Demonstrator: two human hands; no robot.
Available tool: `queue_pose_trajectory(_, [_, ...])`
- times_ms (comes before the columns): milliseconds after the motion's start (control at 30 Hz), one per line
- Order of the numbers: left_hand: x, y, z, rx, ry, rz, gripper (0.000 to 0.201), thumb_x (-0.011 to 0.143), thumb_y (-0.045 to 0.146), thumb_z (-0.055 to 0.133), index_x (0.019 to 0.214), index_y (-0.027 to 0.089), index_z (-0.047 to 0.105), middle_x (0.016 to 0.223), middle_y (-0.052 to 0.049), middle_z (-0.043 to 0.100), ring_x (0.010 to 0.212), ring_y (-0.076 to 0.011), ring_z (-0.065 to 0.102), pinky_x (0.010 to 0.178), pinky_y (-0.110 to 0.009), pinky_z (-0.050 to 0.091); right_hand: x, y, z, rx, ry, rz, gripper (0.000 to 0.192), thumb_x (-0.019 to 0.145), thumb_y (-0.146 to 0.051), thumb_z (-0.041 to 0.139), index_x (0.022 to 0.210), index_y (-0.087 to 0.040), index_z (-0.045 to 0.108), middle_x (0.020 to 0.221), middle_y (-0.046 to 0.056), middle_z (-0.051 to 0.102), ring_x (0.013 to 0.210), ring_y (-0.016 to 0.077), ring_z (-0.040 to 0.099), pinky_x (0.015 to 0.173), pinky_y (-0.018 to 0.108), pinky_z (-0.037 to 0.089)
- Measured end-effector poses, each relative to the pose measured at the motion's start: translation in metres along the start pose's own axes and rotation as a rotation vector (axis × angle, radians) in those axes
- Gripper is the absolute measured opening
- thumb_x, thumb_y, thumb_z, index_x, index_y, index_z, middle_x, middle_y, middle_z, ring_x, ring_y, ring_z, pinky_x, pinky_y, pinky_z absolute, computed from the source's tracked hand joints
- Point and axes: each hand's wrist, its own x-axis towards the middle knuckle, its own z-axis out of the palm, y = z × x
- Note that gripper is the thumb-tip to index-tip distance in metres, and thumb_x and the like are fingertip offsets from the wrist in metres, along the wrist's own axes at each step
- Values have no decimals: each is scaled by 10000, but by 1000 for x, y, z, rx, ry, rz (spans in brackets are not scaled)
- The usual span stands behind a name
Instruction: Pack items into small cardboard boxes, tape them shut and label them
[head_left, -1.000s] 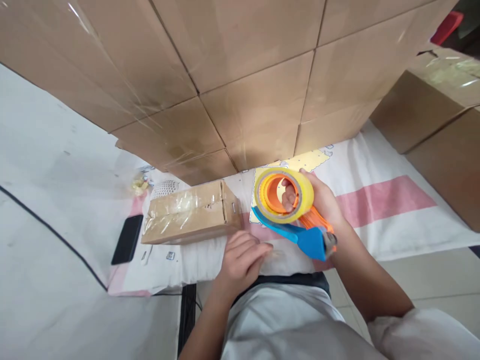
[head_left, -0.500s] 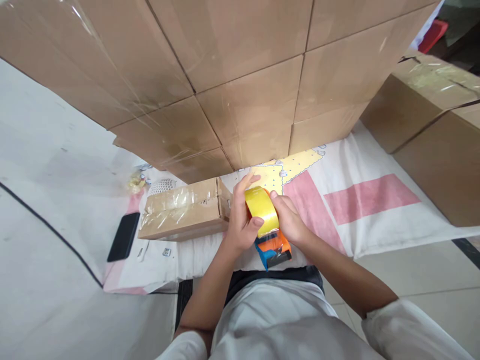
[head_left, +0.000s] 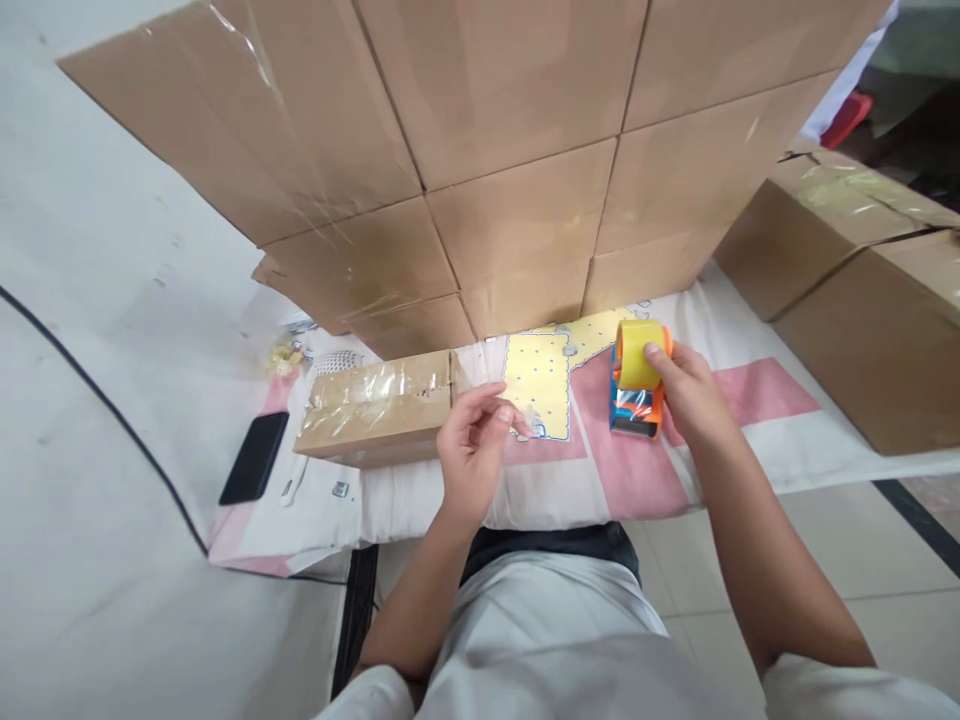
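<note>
A white wall (head_left: 97,330) flanks the cloth-covered counter (head_left: 795,440), cartons (head_left: 525,230) stacked on it, pale floor tiles (head_left: 795,550) below; right hand (head_left: 691,388) grips the tape dispenser (head_left: 639,362) above; left hand (head_left: 474,452) curled, whether pinching I cannot tell

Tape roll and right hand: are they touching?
Touching: the head view shows the right hand with its thumb lying on the tape roll.

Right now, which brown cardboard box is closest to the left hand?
The low, oblong brown cardboard box with shiny clear tape on top, beside the left hand. The tall cardboard stack behind and cardboard boxes at right are farther.
</note>
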Motion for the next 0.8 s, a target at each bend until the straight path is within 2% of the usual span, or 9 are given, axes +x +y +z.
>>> queue_pose_trajectory(133, [-4,10,-5,-4,-5,-58,217,926,334,720,1094,198,697,737,18,713,527,-90,645,610,-237,568,1,14,-15,-95,40,26,459,760,-631,762,992,-242,684,931,90,745,873,311,725,791,486,624])
queue_pose_trajectory(200, [-7,16,-10,1,-14,-84,239,916,342,730,1100,193,694,740,13,719,512,-92,640,573,-229,551,-7,11,-18,-292,198,-32,627,683,-624,817,1127,-219,639,1028,113,710,950,333,693,867,538,590])
queue_pose_trajectory(267, [-12,21,-17,23,-35,-107,255,913,344,730,1115,192,692,748,9,720,521,-98,646,557,-225,539,-22,-3,-12,-537,426,-214,818,638,-602,855,1281,-191,560,1158,148,640,1048,353,632,938,582,534])
queue_pose_trajectory(333, [-18,26,-25,69,-63,-116,247,921,331,718,1128,197,693,752,11,713,532,-99,650,568,-228,537,-43,-24,6,-658,477,-484,803,713,-548,831,1359,-190,515,1218,154,581,1101,338,581,966,557,500])
queue_pose_trajectory(367, [-21,29,-28,99,-76,-111,239,928,318,709,1137,203,693,755,13,710,537,-97,651,580,-228,538,-54,-37,19,-626,359,-582,672,787,-488,794,1343,-210,538,1166,125,589,1051,299,591,936,503,510])
queue_pose_trajectory(433, [-29,33,-35,159,-90,-84,230,940,284,692,1162,222,689,763,21,702,548,-86,643,595,-221,531,-73,-62,51,-529,-76,-691,374,877,-400,735,1202,-246,633,998,58,608,912,226,603,842,402,514])
queue_pose_trajectory(533, [-40,37,-43,217,-92,-14,279,945,221,674,1222,254,671,776,32,689,574,-71,620,611,-205,523,-91,-90,96,-419,-520,-733,232,881,-338,765,1084,-246,700,851,9,587,805,170,586,756,323,488])
queue_pose_trajectory(633, [-51,42,-51,278,-91,84,301,929,173,670,1218,257,675,824,18,707,627,-77,623,635,-203,526,-97,-103,121,-395,-696,-732,80,931,-297,716,911,-219,721,802,3,593,763,141,579,698,288,461])
queue_pose_trajectory(800, [-67,62,-60,391,-25,80,246,895,152,680,1122,244,711,809,1,729,593,-78,573,477,-169,403,-108,-114,133,-475,-889,-689,162,957,-229,652,815,-209,726,808,18,623,754,140,573,660,288,438])
